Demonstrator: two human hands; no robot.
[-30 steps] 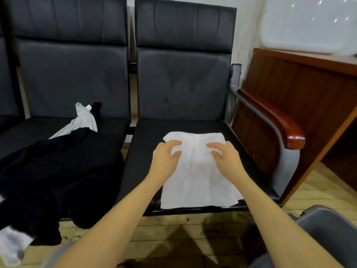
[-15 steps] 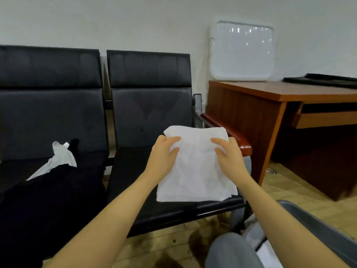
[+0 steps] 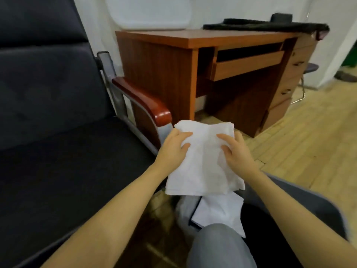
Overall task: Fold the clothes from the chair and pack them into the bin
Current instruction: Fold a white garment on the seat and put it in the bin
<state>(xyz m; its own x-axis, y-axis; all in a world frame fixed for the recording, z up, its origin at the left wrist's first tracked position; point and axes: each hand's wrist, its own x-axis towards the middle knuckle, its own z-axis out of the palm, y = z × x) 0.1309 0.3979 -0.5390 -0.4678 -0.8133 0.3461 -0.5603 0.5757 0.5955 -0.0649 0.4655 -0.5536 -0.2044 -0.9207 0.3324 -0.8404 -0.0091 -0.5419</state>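
A folded white garment [image 3: 202,163] hangs in the air to the right of the black chair [image 3: 63,161], past its wooden armrest [image 3: 143,100]. My left hand [image 3: 172,149] grips its upper left edge, thumb on top. My right hand [image 3: 235,149] grips its upper right edge the same way. Below the garment stands the grey bin [image 3: 313,207], its rim at the lower right. Folded white clothes [image 3: 218,211] lie inside it, partly hidden by my knee.
A wooden desk [image 3: 166,60] with a pull-out tray and drawers stands right behind the chair's armrest. A black item lies on the desk top. Wooden floor [image 3: 309,144] stretches to the right. My grey-trousered knee [image 3: 218,246] is at the bottom edge.
Both hands lifted the folded white garment off the chair seat and carried it right, past the armrest, to above the bin. The view swung right; the dark clothes pile left the frame.
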